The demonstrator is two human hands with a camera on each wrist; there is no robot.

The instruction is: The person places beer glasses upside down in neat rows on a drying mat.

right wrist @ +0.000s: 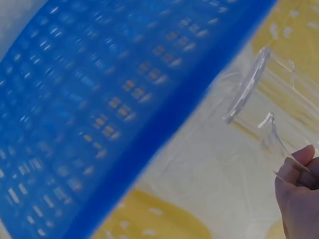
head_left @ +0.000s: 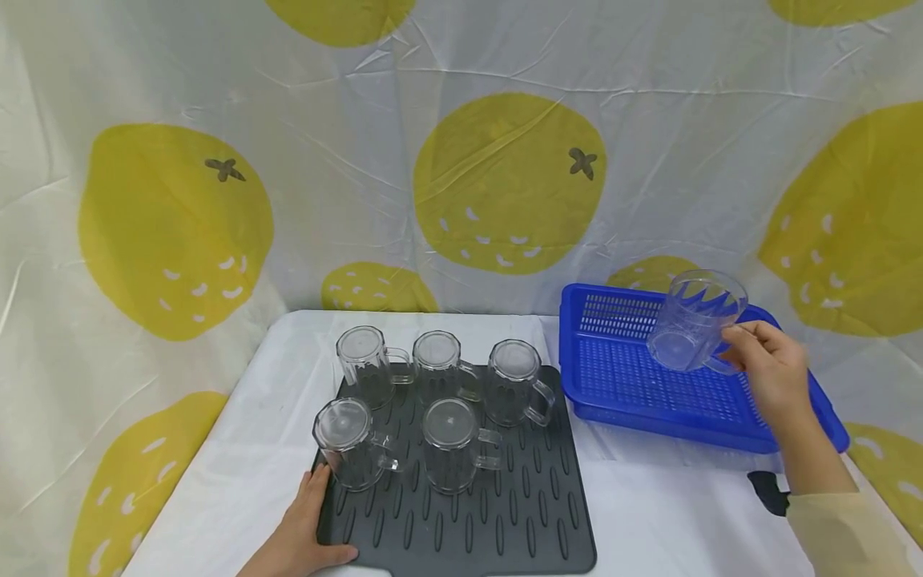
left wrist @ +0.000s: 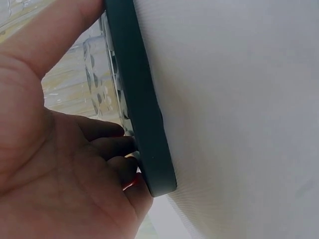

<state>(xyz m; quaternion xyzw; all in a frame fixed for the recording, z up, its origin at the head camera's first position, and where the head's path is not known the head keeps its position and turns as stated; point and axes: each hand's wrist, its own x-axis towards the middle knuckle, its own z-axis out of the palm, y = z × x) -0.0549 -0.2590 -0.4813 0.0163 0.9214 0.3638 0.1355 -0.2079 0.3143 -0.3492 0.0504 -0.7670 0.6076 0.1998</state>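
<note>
A clear glass mug (head_left: 692,320) hangs tilted over the blue basket (head_left: 598,413). My right hand (head_left: 775,373) grips it by the handle; the right wrist view shows the same mug (right wrist: 284,94) with fingers curled at its handle. On a dark ribbed drying mat (head_left: 519,521) stand several clear mugs, three in the back row and two in front, such as this front mug (head_left: 450,449). Their handles point to the right. My left hand (head_left: 299,521) rests against the mat's left front corner, fingers along the side and thumb at the front edge. Its fingertips touch the mat's rim (left wrist: 142,109).
A white cloth (head_left: 238,449) covers the table beneath the mat and basket. Behind hangs a curtain (head_left: 346,160) with yellow fruit prints. Something small and black (head_left: 769,490) shows beside my right wrist.
</note>
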